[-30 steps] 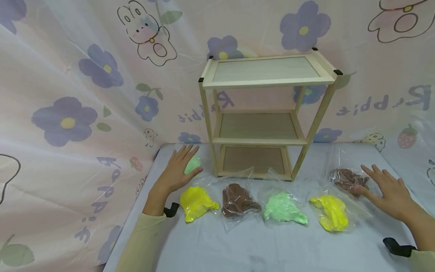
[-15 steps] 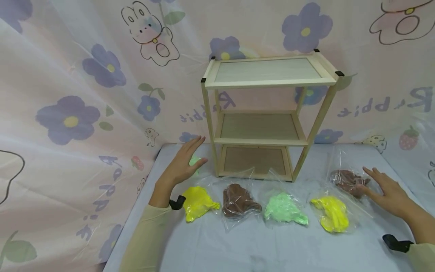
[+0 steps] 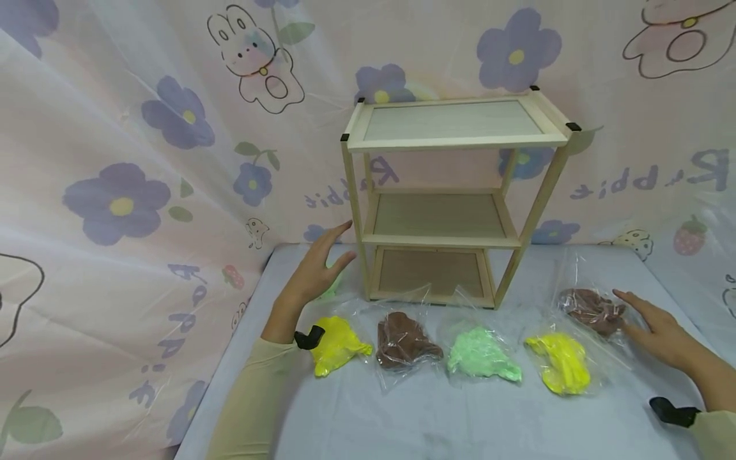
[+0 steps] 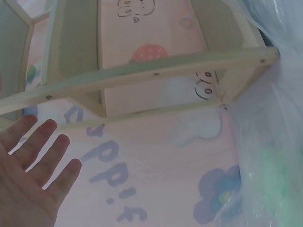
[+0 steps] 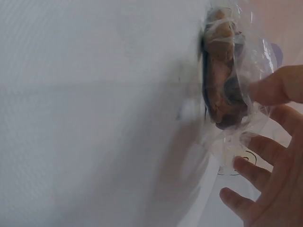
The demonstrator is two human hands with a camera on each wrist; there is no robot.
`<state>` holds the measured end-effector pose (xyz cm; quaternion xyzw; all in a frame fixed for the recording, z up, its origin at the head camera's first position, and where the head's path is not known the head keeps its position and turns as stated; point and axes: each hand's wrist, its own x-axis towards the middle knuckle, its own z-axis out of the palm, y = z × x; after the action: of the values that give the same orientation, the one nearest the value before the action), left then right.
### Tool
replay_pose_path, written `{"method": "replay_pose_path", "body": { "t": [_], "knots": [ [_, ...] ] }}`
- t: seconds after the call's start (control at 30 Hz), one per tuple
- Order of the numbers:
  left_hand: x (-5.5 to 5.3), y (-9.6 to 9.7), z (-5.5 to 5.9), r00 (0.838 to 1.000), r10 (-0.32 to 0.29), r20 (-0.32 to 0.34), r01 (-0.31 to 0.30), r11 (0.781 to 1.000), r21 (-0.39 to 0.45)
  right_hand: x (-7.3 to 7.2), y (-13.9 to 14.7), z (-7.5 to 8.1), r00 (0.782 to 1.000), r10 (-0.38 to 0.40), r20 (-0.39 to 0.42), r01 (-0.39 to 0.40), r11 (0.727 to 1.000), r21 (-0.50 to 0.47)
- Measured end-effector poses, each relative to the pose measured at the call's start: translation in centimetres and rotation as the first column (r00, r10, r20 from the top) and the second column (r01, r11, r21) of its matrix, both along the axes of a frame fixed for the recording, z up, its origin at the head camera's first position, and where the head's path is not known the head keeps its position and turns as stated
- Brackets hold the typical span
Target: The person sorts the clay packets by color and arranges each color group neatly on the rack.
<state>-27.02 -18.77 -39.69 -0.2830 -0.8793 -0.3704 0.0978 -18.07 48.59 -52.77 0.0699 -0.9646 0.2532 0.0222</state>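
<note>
A clear bag of brown material [image 3: 592, 310] lies on the right side of the worktop [image 3: 460, 415], its plastic standing up loosely behind. The right hand [image 3: 667, 332] is just beside it, fingers extended and spread, thumb toward the plastic; whether they touch I cannot tell. Directly in front lies a clear bag of yellow material [image 3: 560, 361].

The left hand [image 3: 316, 271] is well apart from the right one, fingers straight and thumb held away from them, grasping nothing. It is near the left front post of a three-tier wooden rack [image 3: 439, 240], which stands upright at the back with black caps on its top corners. A light green bag [image 3: 331, 287] is partly hidden behind that hand.

Along the front, from left to right, lie a second yellow bag [image 3: 339, 345], a second brown bag [image 3: 402, 342] and a second green bag [image 3: 483, 352]. Behind everything hangs a pink cloth [image 3: 201, 243] printed with purple flowers and rabbits
</note>
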Motion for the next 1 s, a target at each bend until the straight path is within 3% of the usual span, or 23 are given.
{"method": "replay_pose_path", "body": {
  "t": [0.2, 0.6, 1.0],
  "knots": [
    [-0.3, 1.0, 0.3, 0.999, -0.011, -0.049, 0.016, 0.994, 0.111, -0.1, -0.1, -0.2, 0.999, -0.002, -0.035, 0.003, 1.000, 0.031],
    [-0.8, 2.8, 0.9, 0.991, 0.092, -0.094, -0.074, 0.981, 0.181, -0.5, -0.7, 0.8, 0.997, -0.080, -0.020, 0.082, 0.985, 0.153],
    [-1.5, 3.6, 1.0, 0.989, 0.133, -0.067, -0.110, 0.955, 0.274, -0.9, -1.4, 1.6, 0.984, -0.142, 0.112, 0.128, 0.984, 0.124]
  ]
}}
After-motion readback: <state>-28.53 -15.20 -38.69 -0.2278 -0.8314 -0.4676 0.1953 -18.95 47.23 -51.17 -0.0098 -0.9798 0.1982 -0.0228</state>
